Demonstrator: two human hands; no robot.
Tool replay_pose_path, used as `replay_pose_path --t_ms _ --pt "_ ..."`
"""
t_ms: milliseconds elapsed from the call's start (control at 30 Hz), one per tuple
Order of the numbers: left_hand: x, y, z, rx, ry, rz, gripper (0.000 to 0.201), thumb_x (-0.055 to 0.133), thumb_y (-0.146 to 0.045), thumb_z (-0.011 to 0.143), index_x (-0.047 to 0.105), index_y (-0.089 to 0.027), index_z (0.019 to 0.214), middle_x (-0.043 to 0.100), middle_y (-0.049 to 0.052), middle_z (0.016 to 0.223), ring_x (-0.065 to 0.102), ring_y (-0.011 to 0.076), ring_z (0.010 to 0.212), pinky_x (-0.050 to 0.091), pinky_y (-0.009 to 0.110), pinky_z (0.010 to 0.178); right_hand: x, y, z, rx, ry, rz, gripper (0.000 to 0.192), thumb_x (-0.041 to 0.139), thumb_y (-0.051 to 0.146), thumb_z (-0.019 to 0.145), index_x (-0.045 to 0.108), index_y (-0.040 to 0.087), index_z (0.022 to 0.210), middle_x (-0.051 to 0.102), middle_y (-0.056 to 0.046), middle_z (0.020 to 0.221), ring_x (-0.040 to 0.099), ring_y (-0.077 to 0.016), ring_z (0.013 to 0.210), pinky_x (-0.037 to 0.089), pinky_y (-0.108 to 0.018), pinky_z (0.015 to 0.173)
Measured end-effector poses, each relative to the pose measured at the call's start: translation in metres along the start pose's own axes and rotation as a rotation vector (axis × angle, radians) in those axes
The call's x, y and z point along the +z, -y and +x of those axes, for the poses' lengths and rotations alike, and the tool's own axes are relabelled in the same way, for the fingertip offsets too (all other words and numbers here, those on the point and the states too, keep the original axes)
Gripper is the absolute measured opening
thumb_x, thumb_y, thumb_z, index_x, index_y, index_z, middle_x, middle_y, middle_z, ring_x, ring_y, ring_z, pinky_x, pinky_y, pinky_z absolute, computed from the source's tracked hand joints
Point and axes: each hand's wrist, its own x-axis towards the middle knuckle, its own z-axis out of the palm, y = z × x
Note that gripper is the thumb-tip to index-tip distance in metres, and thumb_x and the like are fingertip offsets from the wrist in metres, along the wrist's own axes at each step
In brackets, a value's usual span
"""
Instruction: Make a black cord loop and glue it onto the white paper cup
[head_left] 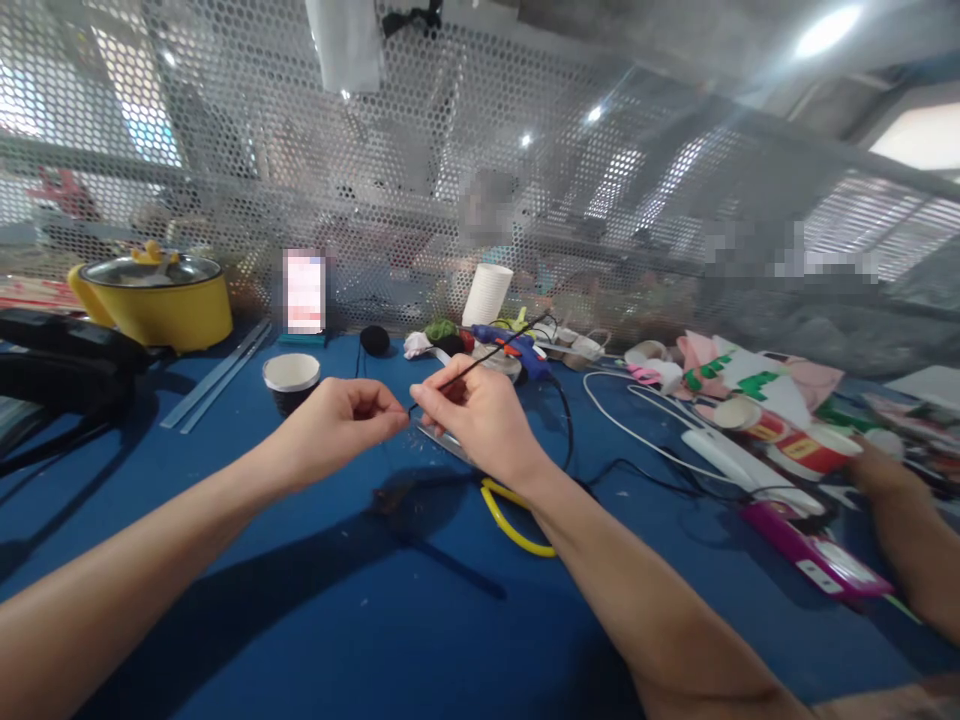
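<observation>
- Gripping a thin dark rod (501, 350) between thumb and fingers, the right hand (476, 410) sits near the middle of the head view.
- The rod is in the air above the blue table (420, 660), slanting up and to the right — its lower end lies between the two hands.
- The left hand (349, 415) has thumb and fingertips drawn together right at that lower end; whether they pinch it, I cannot tell.
- Just beyond the left hand stands a paper cup (292, 374), white at the rim and dark below.
- A black ball (374, 340) rests farther back, near a green ball (441, 330).
- Behind the right hand lie a blue glue gun (534, 358) and, leaning, a white ribbed cup (489, 295).
- Under the right forearm a yellow loop (517, 538) shows in part.
- To the left are two clear strips (217, 385), a lit phone (304, 290) and a yellow pot (176, 315) with a lid.
- On the right side — near a purple power strip (814, 555) — another person's hand (879, 468) is beside a red and white paper cup (814, 452).
- A perforated panel (405, 190) rises behind everything.
</observation>
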Motion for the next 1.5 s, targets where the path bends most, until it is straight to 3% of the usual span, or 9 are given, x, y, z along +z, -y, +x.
replay_pose_path --t_ms 200,400,533,667,767,933,1067,1300,1500 --pt "0.011 0.002 -0.003 -0.082 -0.066 -0.29 0.021 0.058 -0.034 0.068 0.052 -0.013 0.064 0.037 -0.007 0.047 0.027 0.003 0.041 0.019 0.018 0.039 0.006 -0.004 0.004 0.055 -0.058 0.309 0.02 0.063 0.029 0.067 0.047 0.017 0.065 0.056 0.005 0.048 0.05 -0.0067 0.041 0.042 -0.02 0.043" --pt "0.011 0.004 -0.001 -0.073 -0.064 -0.399 0.023 0.06 -0.035 0.066 0.052 -0.014 0.064 0.037 -0.007 0.047 0.027 0.0024 0.04 0.019 0.017 0.038 0.005 -0.001 0.007 0.185 0.025 0.518 0.024 0.065 0.028 0.063 0.045 0.017 0.062 0.054 0.006 0.047 0.049 -0.0054 0.041 0.039 -0.017 0.039" --pt "0.005 0.003 0.001 -0.031 -0.052 -0.251 0.019 0.058 -0.033 0.068 0.053 -0.014 0.066 0.042 -0.007 0.048 0.031 0.0037 0.042 0.024 0.018 0.04 0.0 0.003 0.007 0.203 0.093 0.484 0.028 0.068 0.031 0.06 0.044 0.017 0.062 0.054 0.006 0.046 0.048 -0.0052 0.039 0.038 -0.016 0.037" --pt "-0.001 0.001 0.001 0.095 -0.075 -0.052 0.015 0.056 -0.028 0.068 0.055 -0.014 0.065 0.05 -0.004 0.055 0.039 0.0055 0.05 0.03 0.018 0.046 -0.004 0.004 0.005 0.146 0.106 0.272 0.03 0.067 0.035 0.061 0.044 0.017 0.064 0.055 0.005 0.046 0.049 -0.0056 0.038 0.039 -0.017 0.038" --pt "0.0 -0.002 -0.002 0.117 -0.097 0.034 0.014 0.054 -0.026 0.068 0.054 -0.013 0.063 0.048 -0.005 0.052 0.038 0.0057 0.047 0.03 0.018 0.044 -0.004 0.006 0.002 0.085 0.058 0.085 0.027 0.064 0.036 0.065 0.045 0.017 0.064 0.054 0.005 0.046 0.049 -0.0065 0.039 0.041 -0.019 0.04" --pt "0.009 0.001 -0.005 0.118 -0.159 0.016 0.013 0.052 -0.026 0.069 0.052 -0.014 0.063 0.049 -0.004 0.054 0.04 0.0067 0.049 0.032 0.019 0.045 0.003 0.008 -0.002 -0.016 -0.095 0.0 0.021 0.061 0.034 0.069 0.048 0.018 0.066 0.054 0.004 0.048 0.051 -0.0081 0.041 0.043 -0.021 0.041" --pt "0.013 0.007 -0.004 0.095 -0.179 -0.1 0.015 0.053 -0.029 0.071 0.052 -0.015 0.066 0.047 -0.004 0.057 0.039 0.0063 0.05 0.032 0.019 0.046 0.006 0.004 0.0 -0.026 -0.133 0.1 0.019 0.06 0.031 0.07 0.048 0.018 0.064 0.055 0.004 0.049 0.051 -0.0074 0.041 0.045 -0.021 0.044" --pt "0.01 0.005 -0.001 0.057 -0.122 -0.236 0.017 0.055 -0.031 0.07 0.051 -0.015 0.066 0.045 -0.006 0.053 0.034 0.0045 0.046 0.027 0.018 0.043 0.007 -0.003 0.006 0.131 0.004 0.517 0.025 0.066 0.03 0.064 0.044 0.017 0.063 0.054 0.005 0.046 0.048 -0.0059 0.04 0.038 -0.016 0.037" --pt "0.001 -0.001 -0.001 0.133 -0.107 -0.05 0.014 0.054 -0.027 0.07 0.053 -0.013 0.065 0.048 -0.004 0.056 0.039 0.0056 0.05 0.031 0.018 0.047 -0.001 0.001 0.005 0.137 0.076 0.351 0.026 0.066 0.032 0.063 0.045 0.016 0.062 0.054 0.005 0.045 0.047 -0.0056 0.038 0.038 -0.017 0.037"
